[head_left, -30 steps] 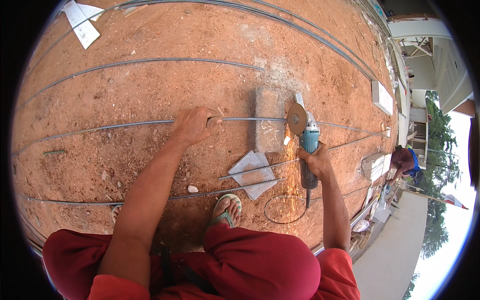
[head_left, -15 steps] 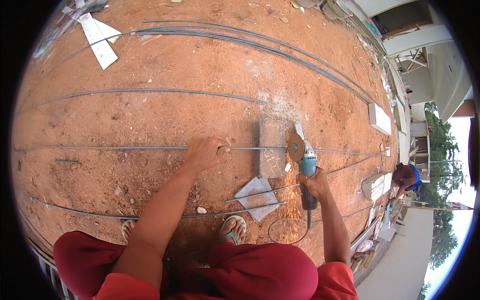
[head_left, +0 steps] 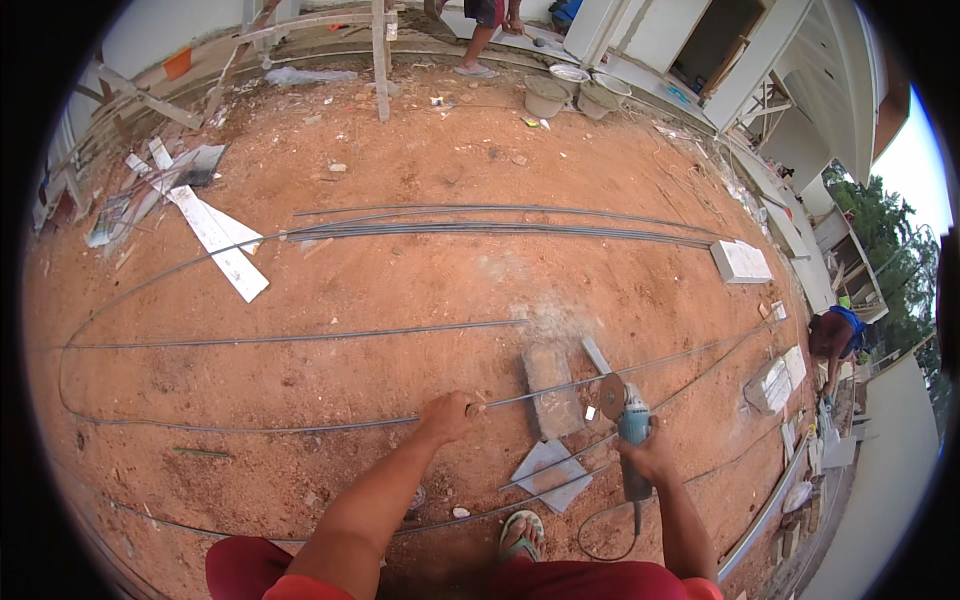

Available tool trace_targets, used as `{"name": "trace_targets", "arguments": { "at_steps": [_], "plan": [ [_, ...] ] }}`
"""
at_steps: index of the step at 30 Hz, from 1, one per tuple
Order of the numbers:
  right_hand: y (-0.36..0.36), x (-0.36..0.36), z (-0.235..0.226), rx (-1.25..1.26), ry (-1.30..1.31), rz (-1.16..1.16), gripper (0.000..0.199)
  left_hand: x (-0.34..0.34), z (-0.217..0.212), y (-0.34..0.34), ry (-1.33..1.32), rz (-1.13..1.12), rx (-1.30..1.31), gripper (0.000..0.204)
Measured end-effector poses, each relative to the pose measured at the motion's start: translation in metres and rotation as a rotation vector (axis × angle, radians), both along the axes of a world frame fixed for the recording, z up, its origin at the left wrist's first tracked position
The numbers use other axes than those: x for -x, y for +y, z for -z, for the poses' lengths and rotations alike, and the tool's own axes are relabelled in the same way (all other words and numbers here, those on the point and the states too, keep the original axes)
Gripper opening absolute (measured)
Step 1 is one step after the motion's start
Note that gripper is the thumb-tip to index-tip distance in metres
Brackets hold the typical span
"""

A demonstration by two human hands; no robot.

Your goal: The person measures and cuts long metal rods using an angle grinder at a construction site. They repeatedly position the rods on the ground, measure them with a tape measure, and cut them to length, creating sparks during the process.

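My left hand [head_left: 447, 414] grips a long thin steel rod [head_left: 300, 424] that lies across the red dirt and over a grey concrete block [head_left: 553, 383]. My right hand [head_left: 647, 458] holds a blue-green angle grinder [head_left: 630, 420], its disc [head_left: 611, 396] right beside the rod just past the block. The grinder's cable [head_left: 610, 535] loops on the ground near my sandalled foot [head_left: 521, 536]. My red trousers fill the lower edge.
More rods [head_left: 480, 232] lie in long lines across the dirt. White boards [head_left: 215, 240] and scrap lie at the left, white blocks [head_left: 741, 262] at the right. A flat grey tile [head_left: 549, 474] sits by my foot. A person [head_left: 838, 340] crouches at the right; buckets [head_left: 547, 96] stand far back.
My head has lifted, so more of the yard and the far buildings show. Both hands keep their hold; the grinder disc stays by the rod at the block.
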State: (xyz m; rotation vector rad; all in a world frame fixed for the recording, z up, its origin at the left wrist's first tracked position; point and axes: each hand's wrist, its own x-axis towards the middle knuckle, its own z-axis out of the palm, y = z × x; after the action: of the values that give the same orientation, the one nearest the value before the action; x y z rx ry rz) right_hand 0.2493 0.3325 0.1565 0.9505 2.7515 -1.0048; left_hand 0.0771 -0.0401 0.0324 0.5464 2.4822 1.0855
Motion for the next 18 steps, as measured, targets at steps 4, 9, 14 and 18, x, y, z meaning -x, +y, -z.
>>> {"name": "trace_targets", "arguments": {
  "at_steps": [4,9,14,18],
  "plan": [
    [-0.039,-0.031,-0.037,0.053,0.019,0.182,0.086,0.021,0.020,-0.017,-0.102,0.143,-0.004,0.042],
    [-0.006,-0.106,0.009,0.166,0.176,0.421,0.069,0.045,0.029,-0.021,-0.155,0.349,0.106,0.050],
    [-0.005,-0.162,0.012,0.625,0.353,0.683,0.050,0.042,0.016,-0.044,-0.047,0.293,0.091,0.041],
    [0.008,-0.218,0.069,0.980,0.621,0.887,0.057,0.036,0.041,-0.064,0.016,0.141,-0.058,0.046]
  ]
}}
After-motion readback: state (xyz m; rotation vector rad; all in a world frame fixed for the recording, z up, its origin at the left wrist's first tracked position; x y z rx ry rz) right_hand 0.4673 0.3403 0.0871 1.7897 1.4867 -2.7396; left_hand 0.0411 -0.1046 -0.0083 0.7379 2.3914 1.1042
